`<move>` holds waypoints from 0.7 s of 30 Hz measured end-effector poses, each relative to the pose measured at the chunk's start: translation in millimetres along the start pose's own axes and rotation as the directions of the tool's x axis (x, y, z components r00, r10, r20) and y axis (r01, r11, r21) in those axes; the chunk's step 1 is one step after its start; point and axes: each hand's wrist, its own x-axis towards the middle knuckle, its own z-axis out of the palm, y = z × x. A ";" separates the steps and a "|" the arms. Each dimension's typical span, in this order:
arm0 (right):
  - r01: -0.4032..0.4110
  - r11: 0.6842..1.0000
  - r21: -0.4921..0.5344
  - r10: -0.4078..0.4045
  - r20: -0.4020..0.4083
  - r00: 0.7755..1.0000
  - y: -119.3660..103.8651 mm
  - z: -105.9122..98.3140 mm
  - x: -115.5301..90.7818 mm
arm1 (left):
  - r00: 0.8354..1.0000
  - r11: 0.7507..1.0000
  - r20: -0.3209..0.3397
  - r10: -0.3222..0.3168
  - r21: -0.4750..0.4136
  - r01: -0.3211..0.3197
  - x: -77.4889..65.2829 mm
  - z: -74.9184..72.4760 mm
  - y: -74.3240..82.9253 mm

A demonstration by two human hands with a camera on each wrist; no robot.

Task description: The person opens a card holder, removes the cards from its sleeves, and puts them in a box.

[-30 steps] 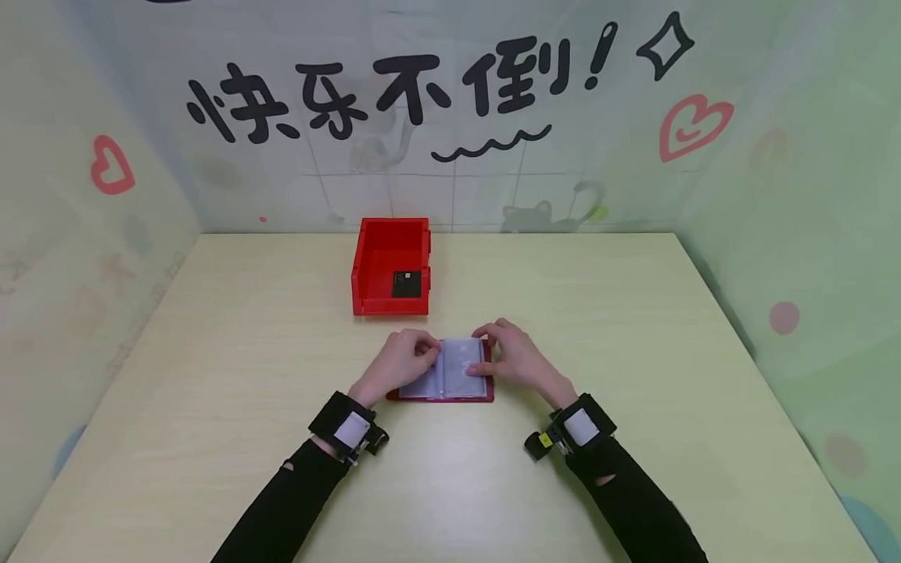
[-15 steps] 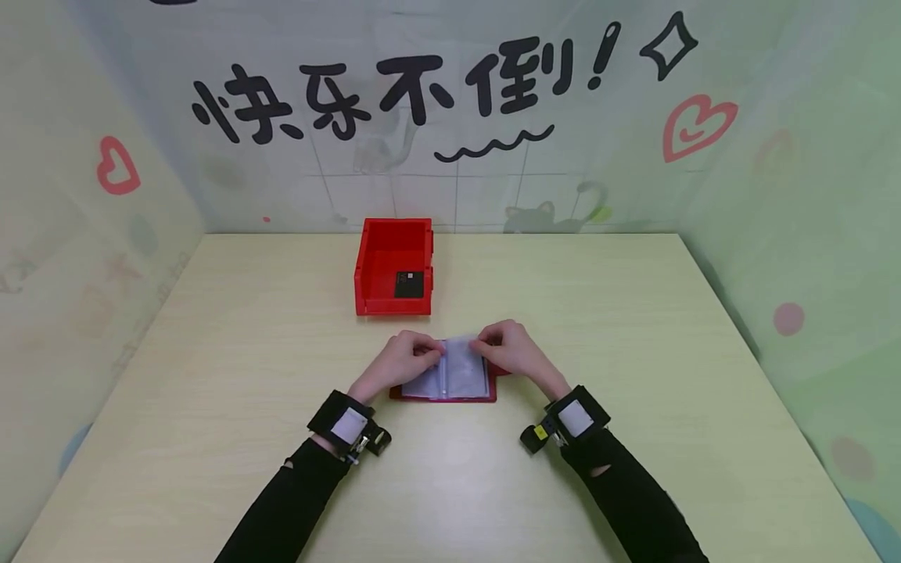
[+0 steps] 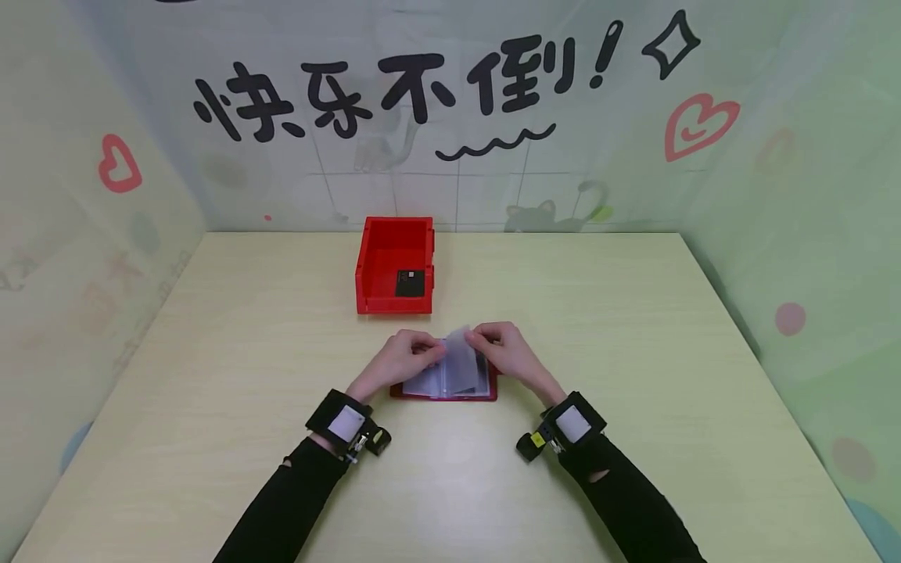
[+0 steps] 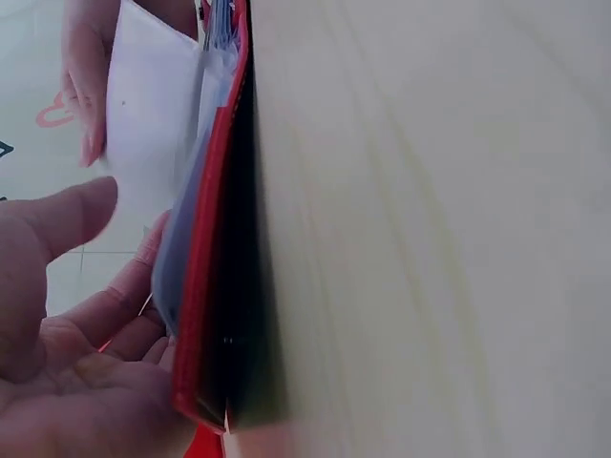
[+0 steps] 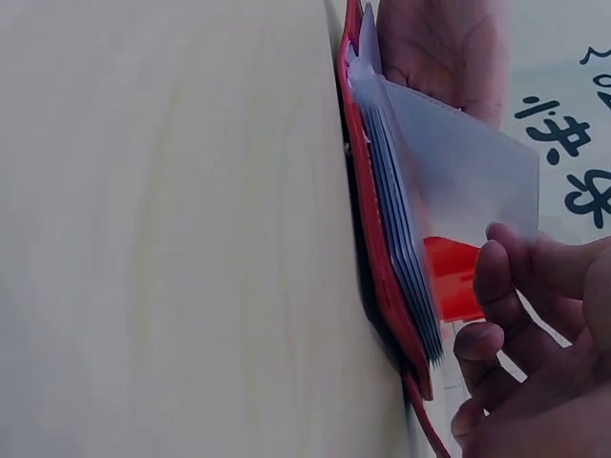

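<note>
A red card holder (image 3: 415,396) lies spread on the table, its clear plastic sleeves (image 5: 406,219) stacked inside. My right hand (image 3: 512,353) pinches the corner of one clear sleeve page (image 5: 477,172) between thumb and index finger. That page stands raised from the stack, tilted toward the left side. At the holder's left half is my left hand (image 3: 401,363). In the left wrist view its fingers (image 4: 119,296) touch the left-hand sleeves near their edge, while the thumb (image 4: 81,215) stands apart from them.
Behind the holder stands a red bin (image 3: 394,306) with a flat black item (image 3: 410,283) in it. The pale table (image 3: 598,297) meets a printed backdrop (image 3: 450,188) at the rear and on both sides.
My right hand has moved left from the holder's right edge and lifted a clear sleeve page, which now stands tilted. My left hand has stayed nearly in place.
</note>
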 end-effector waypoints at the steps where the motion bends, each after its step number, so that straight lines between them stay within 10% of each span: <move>1: 0.010 1.000 0.012 -0.010 0.000 1.000 0.9 0.8 -0.1 | 1.000 1.000 0.004 0.000 -0.007 0.000 -0.2 -0.3 -0.2; 10: 0.080 0.995 0.064 -0.085 0.078 0.993 4.2 2.5 -4.3 | 0.999 0.997 0.016 -0.048 -0.051 0.049 -1.7 -1.2 1.4; 21: 0.146 0.977 -0.153 -0.131 0.101 0.986 2.0 4.0 -7.2 | 0.993 0.991 -0.044 -0.106 -0.090 0.102 -5.1 -3.8 0.6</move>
